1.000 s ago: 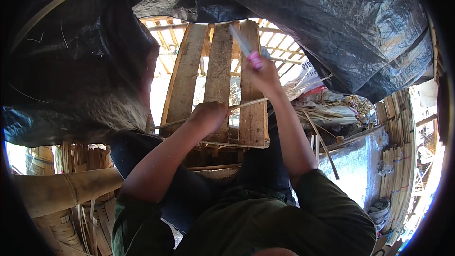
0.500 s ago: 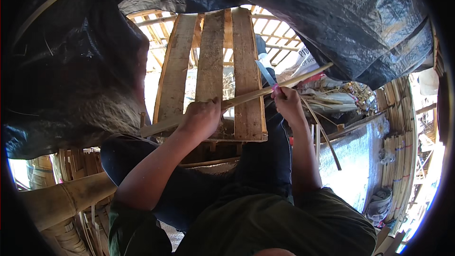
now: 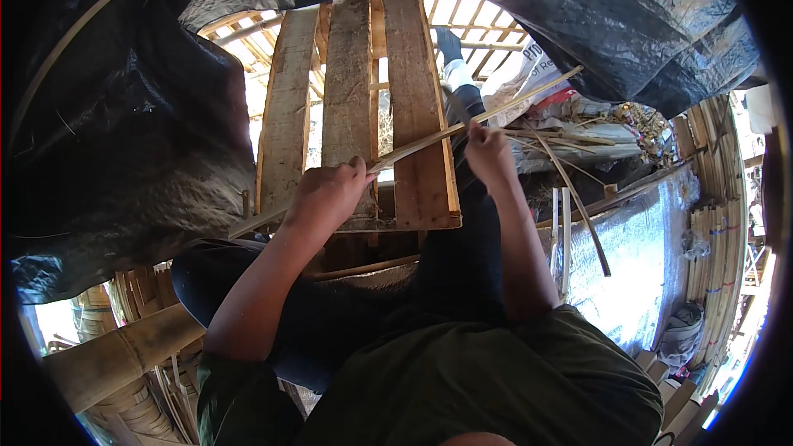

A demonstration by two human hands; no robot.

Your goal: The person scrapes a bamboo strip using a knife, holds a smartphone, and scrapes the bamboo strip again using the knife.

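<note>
A long, pale bamboo strip (image 3: 423,144) slants from beside my left knee up to the far right, crossing above a slatted wooden bench (image 3: 347,107). My left hand (image 3: 329,192) is closed round the strip over the bench's near part. Beyond the bench's right edge, my right hand (image 3: 489,154) grips a knife (image 3: 458,106). Its blade points up and away, close against the strip; whether it cuts into it I cannot tell. The knife's handle is hidden in my fist, and the blade is slightly blurred.
Black plastic sheeting (image 3: 132,116) hangs at the left and overhead. A thick bamboo pole (image 3: 124,355) lies at lower left. Thin strips (image 3: 574,198) and a printed sack (image 3: 529,78) lie to the right, near bundled slats (image 3: 710,256) and a grey bag (image 3: 681,334).
The view has shifted slightly. The strip now shows a narrower side. My right hand has moved a little up along with the knife, whose blade has turned from bright to dark.
</note>
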